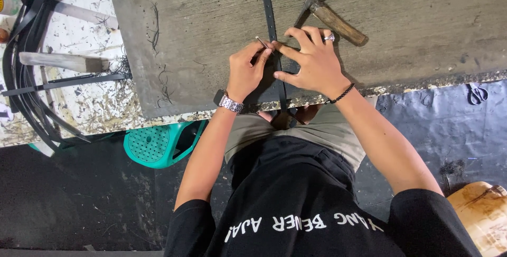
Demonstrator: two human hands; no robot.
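A long black strap (267, 8) with a row of holes runs across the grey work board (211, 19) toward me and hangs over its near edge. My left hand (245, 72), with a metal watch at the wrist, pinches a thin metal punch (261, 41) upright against the strap. My right hand (312, 61), wearing a ring and a black bead bracelet, presses its fingers on the strap right beside the punch. A hammer with a wooden handle (332, 16) lies on the board just behind my right hand, untouched.
Loops of black strapping (24, 77) and wooden sticks (60, 61) lie on the littered white surface at left. A green plastic stool (158, 143) stands below the board. Scissors (478, 94) lie on the dark sheet at right. A wooden object (483, 212) sits bottom right.
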